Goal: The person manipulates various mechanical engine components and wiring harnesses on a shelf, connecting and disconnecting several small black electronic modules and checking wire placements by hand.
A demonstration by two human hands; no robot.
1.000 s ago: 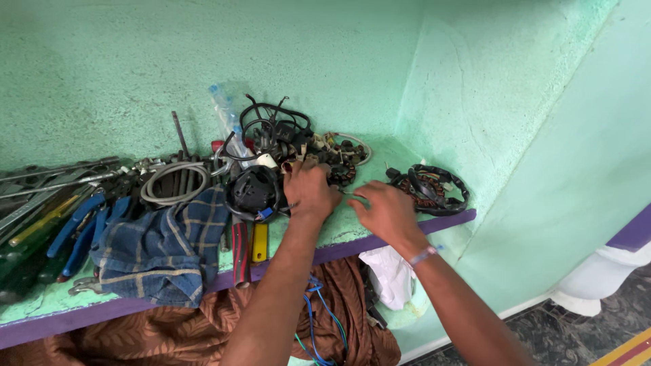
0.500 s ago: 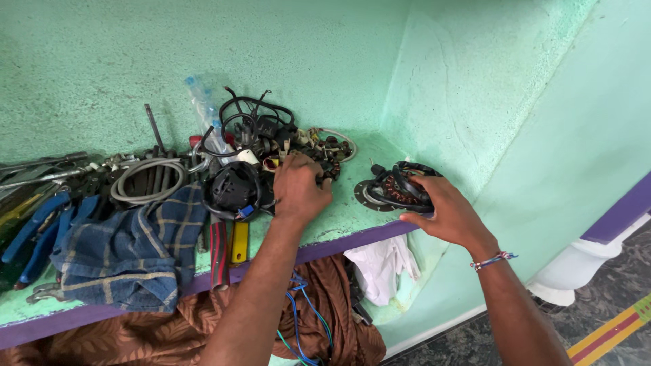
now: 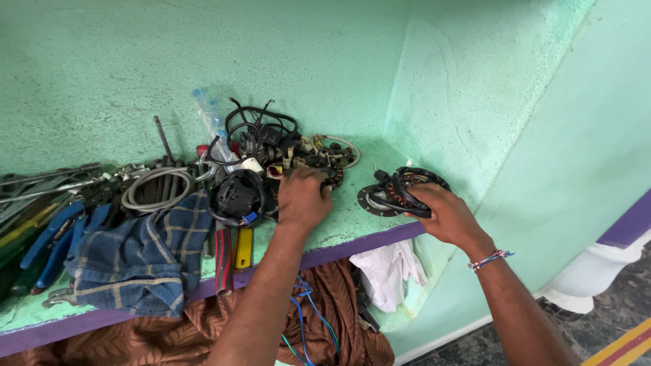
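Observation:
My right hand (image 3: 442,213) grips a round black stator coil with copper windings (image 3: 400,190) at the right end of a green shelf (image 3: 352,227). My left hand (image 3: 303,198) rests palm down on a heap of small connectors and black wires (image 3: 285,146) in the middle of the shelf; its fingers curl over the parts, and I cannot see whether they hold any. Just left of that hand sits a round black motor part (image 3: 239,196).
A blue checked cloth (image 3: 139,247), blue-handled pliers (image 3: 51,234), a coiled grey cable (image 3: 156,188), metal rods and a yellow-handled tool (image 3: 244,247) crowd the shelf's left side. Brown cloth (image 3: 183,332), a white rag (image 3: 390,271) and blue wires hang below. Green walls close the corner.
My right hand moved right from the middle of the shelf and took hold of the stator coil. My left hand stayed on the heap of parts. The view shifted.

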